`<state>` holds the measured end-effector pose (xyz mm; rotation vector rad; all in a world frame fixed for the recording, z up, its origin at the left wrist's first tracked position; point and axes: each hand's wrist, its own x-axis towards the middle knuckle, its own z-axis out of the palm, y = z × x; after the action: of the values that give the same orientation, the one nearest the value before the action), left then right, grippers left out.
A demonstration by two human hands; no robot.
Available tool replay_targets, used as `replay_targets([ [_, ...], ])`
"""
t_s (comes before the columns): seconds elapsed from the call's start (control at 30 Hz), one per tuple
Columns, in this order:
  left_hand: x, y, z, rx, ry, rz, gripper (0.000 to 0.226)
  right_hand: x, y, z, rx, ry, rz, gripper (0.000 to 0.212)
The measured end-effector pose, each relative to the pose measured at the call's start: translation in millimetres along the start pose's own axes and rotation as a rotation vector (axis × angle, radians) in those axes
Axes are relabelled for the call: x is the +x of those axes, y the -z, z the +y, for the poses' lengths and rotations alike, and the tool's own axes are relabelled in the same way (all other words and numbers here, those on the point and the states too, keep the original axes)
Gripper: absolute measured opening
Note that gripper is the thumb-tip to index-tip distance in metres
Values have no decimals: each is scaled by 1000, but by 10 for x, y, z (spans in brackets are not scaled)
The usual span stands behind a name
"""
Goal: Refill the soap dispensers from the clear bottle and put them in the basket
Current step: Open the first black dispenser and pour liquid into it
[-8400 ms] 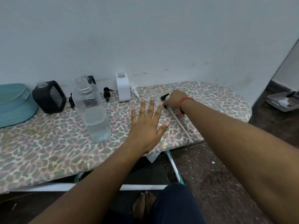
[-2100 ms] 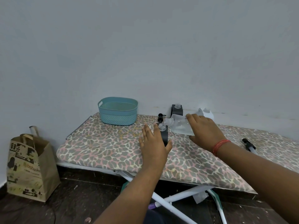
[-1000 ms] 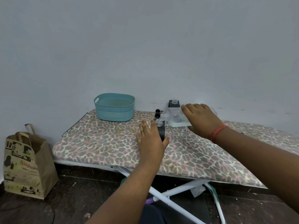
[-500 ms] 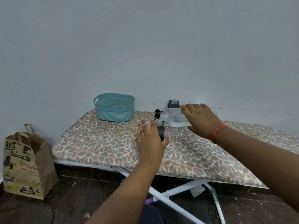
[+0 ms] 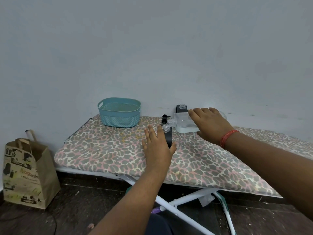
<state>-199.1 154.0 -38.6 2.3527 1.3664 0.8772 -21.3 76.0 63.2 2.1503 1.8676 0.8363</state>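
Note:
My right hand grips the clear bottle, tipped on its side with its neck pointing left over the open mouth of a black soap dispenser. My left hand wraps around that dispenser and steadies it upright on the leopard-print board. A second black dispenser with an open clear neck stands behind the bottle by the wall. A black pump head stands just left of the bottle's neck. The teal basket sits empty at the board's far left.
The board is an ironing board on white crossed legs against a pale wall. A brown paper bag stands on the dark floor to the left. Something white shows behind my right hand near the wall.
Over the last second the bottle has stayed tipped at the dispenser's mouth and both hands have held still. Before that, the view pulled back and the hands took up bottle and dispenser.

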Motion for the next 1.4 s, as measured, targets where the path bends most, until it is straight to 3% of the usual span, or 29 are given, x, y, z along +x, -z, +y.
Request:
replay_targets([
  [1.4, 4, -3, 2, -8, 9, 3, 89, 11, 20, 20, -8, 18, 2, 76],
])
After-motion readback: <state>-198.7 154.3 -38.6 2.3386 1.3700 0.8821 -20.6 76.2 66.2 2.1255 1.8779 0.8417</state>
